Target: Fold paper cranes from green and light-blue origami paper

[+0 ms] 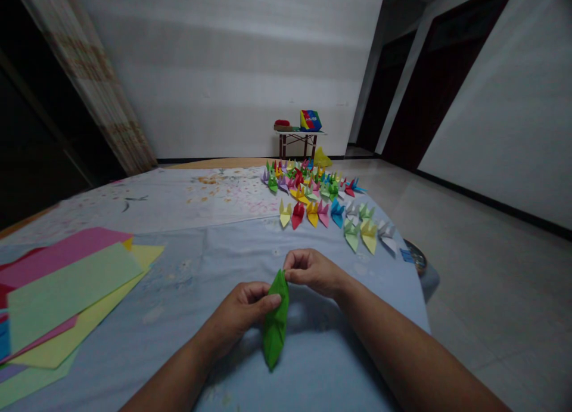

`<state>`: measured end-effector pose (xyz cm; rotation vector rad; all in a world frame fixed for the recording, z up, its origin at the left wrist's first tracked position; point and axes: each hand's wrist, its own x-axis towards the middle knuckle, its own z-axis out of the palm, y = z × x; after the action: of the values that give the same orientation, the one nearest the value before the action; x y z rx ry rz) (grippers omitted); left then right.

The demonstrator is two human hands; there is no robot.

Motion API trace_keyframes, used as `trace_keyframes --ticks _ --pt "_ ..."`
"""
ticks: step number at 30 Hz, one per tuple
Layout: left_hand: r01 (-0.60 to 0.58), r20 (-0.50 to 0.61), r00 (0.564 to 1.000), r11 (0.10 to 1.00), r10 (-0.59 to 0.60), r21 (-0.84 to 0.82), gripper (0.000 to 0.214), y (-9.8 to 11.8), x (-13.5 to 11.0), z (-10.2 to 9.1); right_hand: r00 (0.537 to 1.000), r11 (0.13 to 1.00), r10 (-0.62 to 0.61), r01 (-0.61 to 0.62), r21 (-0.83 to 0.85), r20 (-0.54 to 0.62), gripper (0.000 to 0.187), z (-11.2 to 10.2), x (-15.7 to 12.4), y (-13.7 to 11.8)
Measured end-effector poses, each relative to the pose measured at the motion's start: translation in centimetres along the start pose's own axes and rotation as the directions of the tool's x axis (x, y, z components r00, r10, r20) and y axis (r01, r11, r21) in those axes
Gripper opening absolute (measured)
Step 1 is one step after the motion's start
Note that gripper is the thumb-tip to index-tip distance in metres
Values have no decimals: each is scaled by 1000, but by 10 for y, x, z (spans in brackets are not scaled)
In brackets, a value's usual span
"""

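A folded piece of green paper [275, 328], long and pointed at both ends, is held upright in front of me above the table. My left hand [245, 307] pinches it from the left, with the thumb flat on its face and the fingers behind. At its upper tip, my right hand [313, 272] has thumb and forefinger closed on the edge of the paper. Beyond my hands stand many folded paper cranes [297, 215] in several colours, the nearest ones in loose rows.
Loose sheets of coloured paper [75, 293] overlap at the left. A blue cloth [232, 245] and a flowered white cloth [179, 191] cover the table. Past its right edge is a round container [415, 257]. A small side table [300, 133] with a colourful box stands by the wall.
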<state>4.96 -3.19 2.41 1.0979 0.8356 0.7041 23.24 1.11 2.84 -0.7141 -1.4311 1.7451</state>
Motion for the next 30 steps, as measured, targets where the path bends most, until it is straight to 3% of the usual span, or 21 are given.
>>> trace_keyframes --ticks 9,30 --pt "9 -35 999 1000 -9 6 23 -2 2 -1 1000 999 19 -20 -41 -24 19 -2 0 -1" --pt "-8 -14 1000 1000 8 -4 21 -3 2 0 1000 995 26 -26 100 -3 18 -1 1 1"
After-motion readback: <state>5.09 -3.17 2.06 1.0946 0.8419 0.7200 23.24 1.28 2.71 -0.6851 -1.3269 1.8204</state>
